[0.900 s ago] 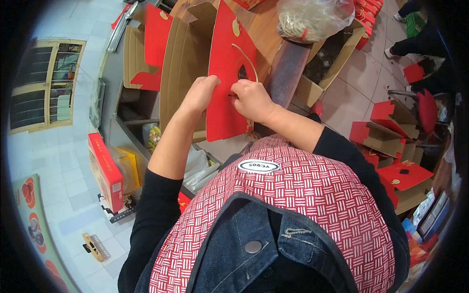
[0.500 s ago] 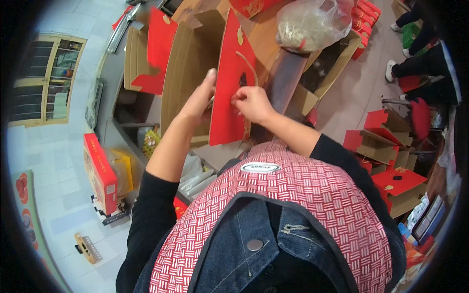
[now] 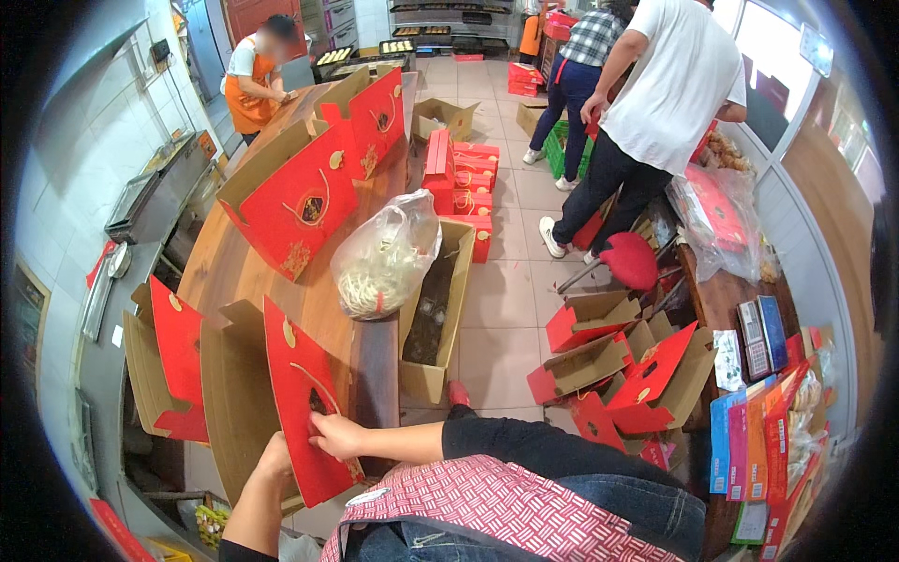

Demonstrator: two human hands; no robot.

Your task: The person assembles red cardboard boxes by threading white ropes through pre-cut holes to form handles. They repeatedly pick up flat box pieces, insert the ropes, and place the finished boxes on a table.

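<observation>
A red cardboard gift box (image 3: 298, 426) with brown inner walls stands open-topped at the lower left, close to my body. On its red front panel a beige cord handle (image 3: 316, 375) loops beside a dark printed patch. My right hand (image 3: 339, 436) is at the outer face of that panel, fingers pinched together where the cord's lower end runs into them. Behind the same panel, on the inner side of the box, is my left hand (image 3: 274, 461); its fingers are mostly hidden by the cardboard.
More red boxes (image 3: 292, 201) stand on the wooden table (image 3: 234, 281). A clear bag of pale cords (image 3: 379, 272) rests by its edge, above an open brown carton (image 3: 440, 328). Red boxes (image 3: 646, 375) and a red stool (image 3: 627, 260) are at right. Other people work farther off.
The view has tilted up and swung, so more of the room and other people show. Both hands stay at the same panel; my left hand's fingers are now more hidden behind it.
</observation>
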